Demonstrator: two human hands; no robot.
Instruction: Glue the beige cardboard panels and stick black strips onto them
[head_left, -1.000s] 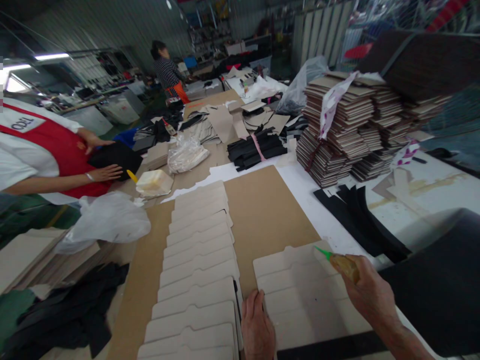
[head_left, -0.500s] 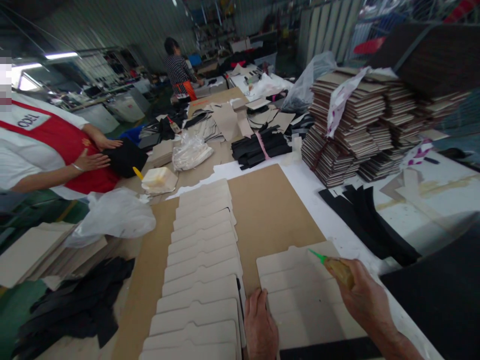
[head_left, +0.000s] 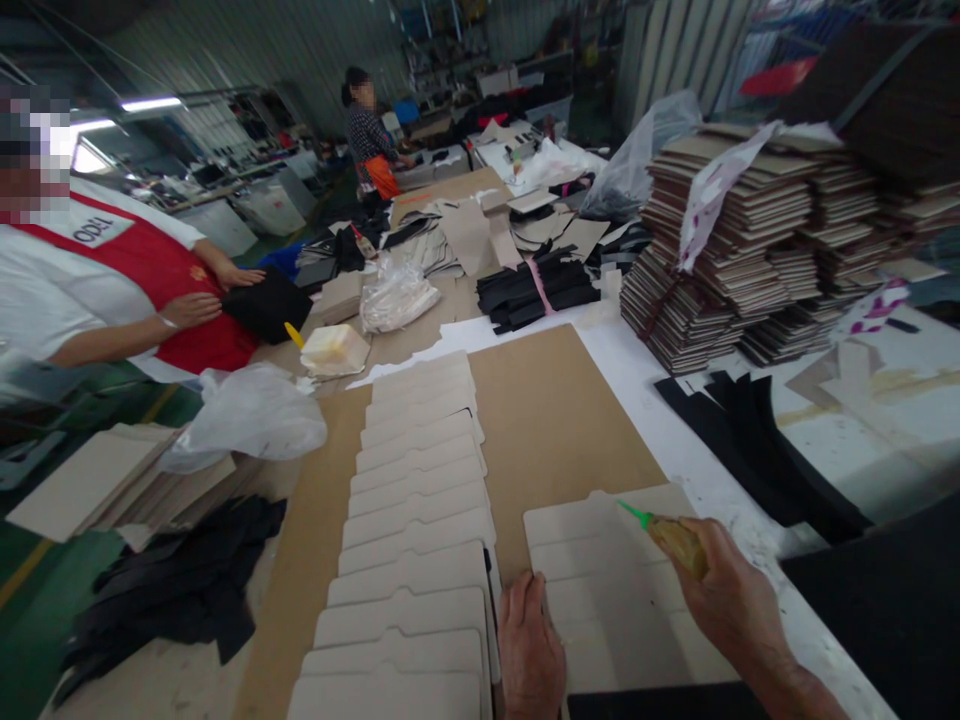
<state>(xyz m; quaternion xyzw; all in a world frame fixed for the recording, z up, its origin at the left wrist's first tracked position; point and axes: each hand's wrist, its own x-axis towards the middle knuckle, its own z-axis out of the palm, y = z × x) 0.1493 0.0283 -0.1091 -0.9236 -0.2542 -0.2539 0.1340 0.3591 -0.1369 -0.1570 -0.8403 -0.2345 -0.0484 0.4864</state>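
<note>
My right hand (head_left: 731, 590) grips an amber glue bottle (head_left: 679, 545) with a green nozzle. The nozzle points left, its tip at the far beige board of an overlapping set (head_left: 600, 575); I cannot tell whether it touches. My left hand (head_left: 531, 645) lies flat along the left edge of that set, fingers stretched forward and holding nothing. Left of this hand runs a long row of overlapping beige boards (head_left: 409, 585) with notched edges. A black strip (head_left: 660, 702) lies across the near end of the set under my hands.
Tall stacks of boards (head_left: 720, 240) stand at the right, behind black strips (head_left: 757, 450). At the left are black pieces (head_left: 180, 580), a plastic bag (head_left: 255, 415) and a white tub (head_left: 334, 350). A co-worker in a red apron (head_left: 165, 280) handles a black piece (head_left: 268, 303).
The view has swung slightly left. The nozzle tip has shifted a little left over the far board. My left hand stays at the edge of the set. The co-worker's hands have moved on the black piece.
</note>
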